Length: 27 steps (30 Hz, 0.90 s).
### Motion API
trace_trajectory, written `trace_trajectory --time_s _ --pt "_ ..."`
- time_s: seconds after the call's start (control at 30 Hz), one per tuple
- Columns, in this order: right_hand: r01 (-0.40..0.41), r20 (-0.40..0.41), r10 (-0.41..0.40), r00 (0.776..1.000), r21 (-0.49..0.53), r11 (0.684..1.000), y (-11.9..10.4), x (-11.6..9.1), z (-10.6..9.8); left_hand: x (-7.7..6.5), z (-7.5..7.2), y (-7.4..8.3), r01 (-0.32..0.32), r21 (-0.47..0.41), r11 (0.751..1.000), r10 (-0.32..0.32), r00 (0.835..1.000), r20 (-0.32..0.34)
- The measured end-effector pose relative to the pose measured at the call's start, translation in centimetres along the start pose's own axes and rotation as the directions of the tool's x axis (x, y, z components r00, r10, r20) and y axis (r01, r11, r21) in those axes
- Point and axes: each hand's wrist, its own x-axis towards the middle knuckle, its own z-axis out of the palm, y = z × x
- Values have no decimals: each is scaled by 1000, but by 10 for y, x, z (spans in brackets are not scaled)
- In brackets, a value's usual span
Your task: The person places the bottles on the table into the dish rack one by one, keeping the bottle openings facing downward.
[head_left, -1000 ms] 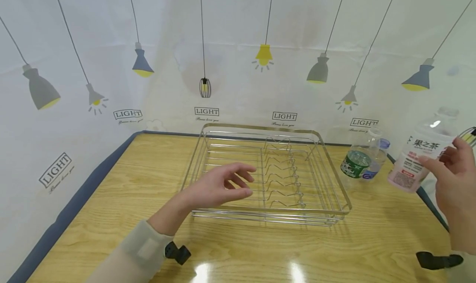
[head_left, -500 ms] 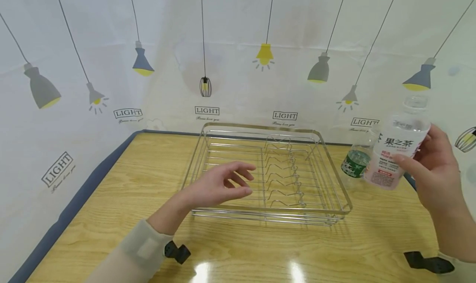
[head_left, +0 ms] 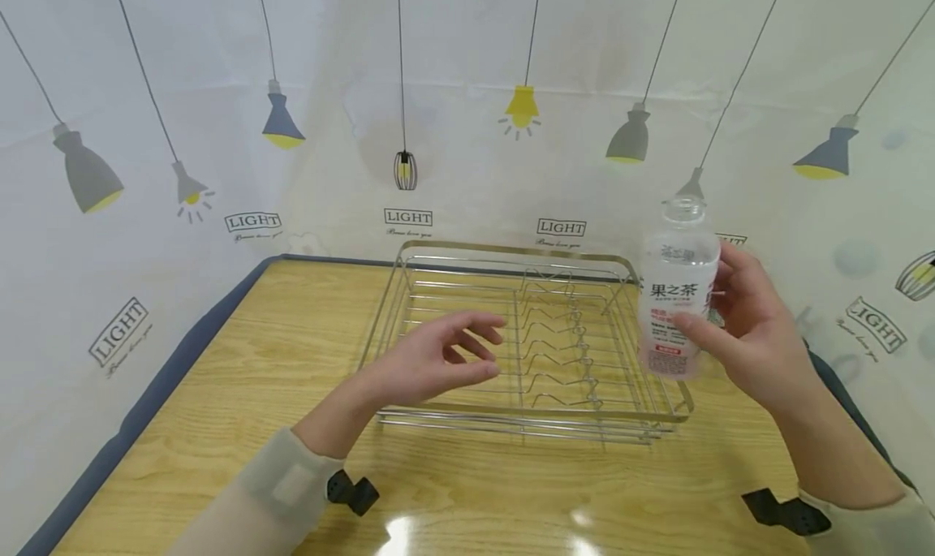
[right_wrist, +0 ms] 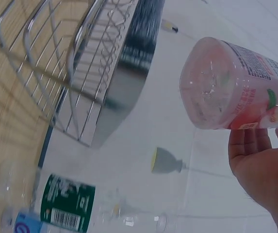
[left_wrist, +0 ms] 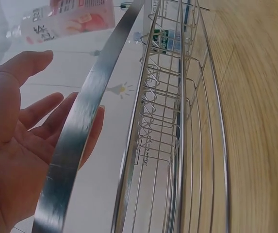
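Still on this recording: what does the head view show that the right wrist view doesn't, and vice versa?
Only the head view shows the left hand and readable LIGHT prints.

Only the right wrist view shows the pink bottle from underneath, a blue label, and a green label with its barcode.

Both show the right hand gripping the pink bottle, the rack and the table.
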Motion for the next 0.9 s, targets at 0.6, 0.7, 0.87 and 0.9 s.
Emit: trace_trajectory --time_s 0.6,0.7,0.87,0.9 --pt "-44 167 95 981 -286 957 -7 28 74 19 -4 20 -40 -111 993 32 997 -70" --pt "-39 206 103 973 -292 956 -7 31 80 21 -5 23 -44 -169 985 31 996 -82" --pt "-81 258 168 951 -314 946 -4 31 87 22 -5 25 -54 -216 975 34 995 -95" --pt "-93 263 183 947 -321 942 -3 30 88 22 -5 26 -56 -219 974 36 995 -98"
